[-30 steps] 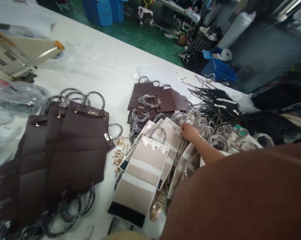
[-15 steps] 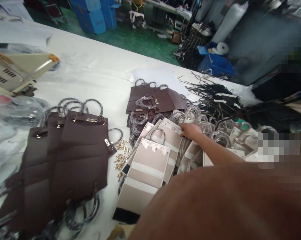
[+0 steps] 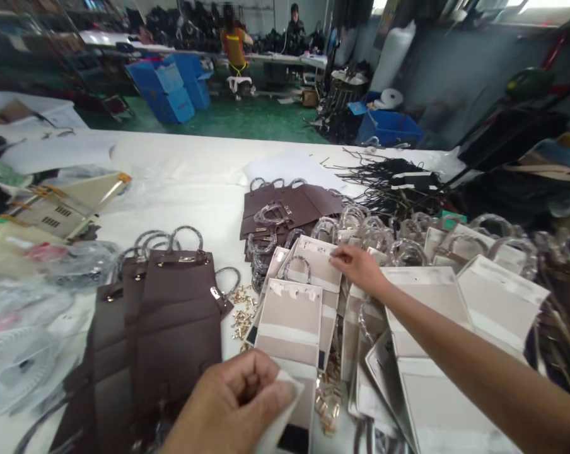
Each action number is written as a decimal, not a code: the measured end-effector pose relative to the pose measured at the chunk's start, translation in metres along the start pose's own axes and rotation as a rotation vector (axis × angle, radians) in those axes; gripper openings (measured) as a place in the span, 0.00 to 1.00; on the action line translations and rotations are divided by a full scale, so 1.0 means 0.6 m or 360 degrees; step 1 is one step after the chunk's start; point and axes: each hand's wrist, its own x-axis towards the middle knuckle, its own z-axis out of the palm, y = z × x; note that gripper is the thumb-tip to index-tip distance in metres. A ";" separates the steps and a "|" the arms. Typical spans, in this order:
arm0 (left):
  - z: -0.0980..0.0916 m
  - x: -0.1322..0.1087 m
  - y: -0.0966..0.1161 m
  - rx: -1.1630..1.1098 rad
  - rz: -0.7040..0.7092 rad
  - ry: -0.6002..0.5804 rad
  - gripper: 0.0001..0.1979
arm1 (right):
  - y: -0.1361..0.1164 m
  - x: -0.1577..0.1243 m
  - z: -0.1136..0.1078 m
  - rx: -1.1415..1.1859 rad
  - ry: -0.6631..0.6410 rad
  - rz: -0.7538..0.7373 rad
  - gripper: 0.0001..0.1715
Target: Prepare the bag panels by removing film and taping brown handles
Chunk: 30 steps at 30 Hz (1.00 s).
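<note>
My left hand (image 3: 232, 403) is low in the foreground, thumb and fingers pinched on a pale flat piece (image 3: 285, 413) whose lower part leaves the picture. Behind it, an unfinished beige bag panel (image 3: 289, 312) with a plastic-wrapped handle and white patches along its top lies over other panels. My right hand (image 3: 358, 265) reaches in from the right, fingertips drawn together at the upper right edge of another beige panel (image 3: 316, 255). Whatever is between those fingertips is too small to make out. Small gold metal fittings (image 3: 242, 312) lie left of the beige panels.
Dark brown bag panels (image 3: 181, 302) with wrapped handles overlap at left; more brown panels (image 3: 289, 205) lie behind. At right are further beige panels (image 3: 422, 290) and black cords (image 3: 384, 183). A cream machine (image 3: 72, 202) stands at far left. Two people are in the background.
The view has levelled and shows more of the room. My left hand with the pale piece now shows below. A large blurred brown shape has gone; my right hand stays by the beige panel.
</note>
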 end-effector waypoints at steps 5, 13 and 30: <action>0.083 0.066 -0.042 0.0000 0.0168 -0.0126 0.32 | -0.087 -0.200 0.101 0.1412 -0.0794 0.0199 0.27; 0.112 0.099 -0.115 0.0482 0.0359 -0.0148 0.47 | -0.070 -0.252 0.160 0.1628 -0.0757 0.0385 0.31; 0.085 0.167 -0.134 0.1018 0.1035 -0.0177 0.23 | -0.080 -0.164 0.149 0.1122 -0.1165 0.0519 0.06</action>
